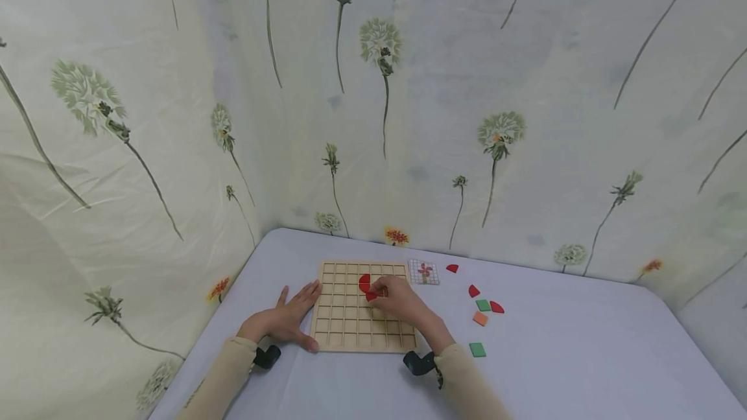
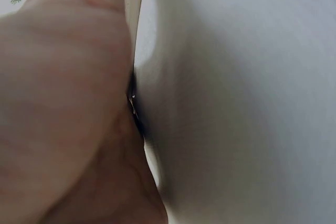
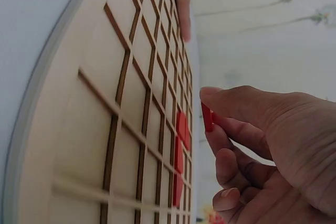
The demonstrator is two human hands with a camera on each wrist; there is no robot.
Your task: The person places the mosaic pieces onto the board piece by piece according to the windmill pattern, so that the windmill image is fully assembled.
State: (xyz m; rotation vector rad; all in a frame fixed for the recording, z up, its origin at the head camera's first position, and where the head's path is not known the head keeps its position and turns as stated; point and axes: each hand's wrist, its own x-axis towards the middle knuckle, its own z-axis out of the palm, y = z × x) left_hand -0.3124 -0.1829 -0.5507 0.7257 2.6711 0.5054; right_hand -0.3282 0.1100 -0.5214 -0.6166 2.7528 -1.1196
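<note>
A wooden grid board lies flat on the table. My left hand rests at its left edge, fingers spread and straight, the thumb near the lower left corner. Above the board's upper middle, my right hand pinches a red piece between thumb and fingertips, seen edge-on in the right wrist view. Red quarter-round pieces sit in grid cells beside the right fingers, which partly hide that area. In the left wrist view the palm fills the left side and its fingertips are hidden.
A pattern card with a red pinwheel figure lies at the board's upper right. Farther right are loose red quarter-round pieces, green squares and an orange square. Flowered cloth stands behind the table.
</note>
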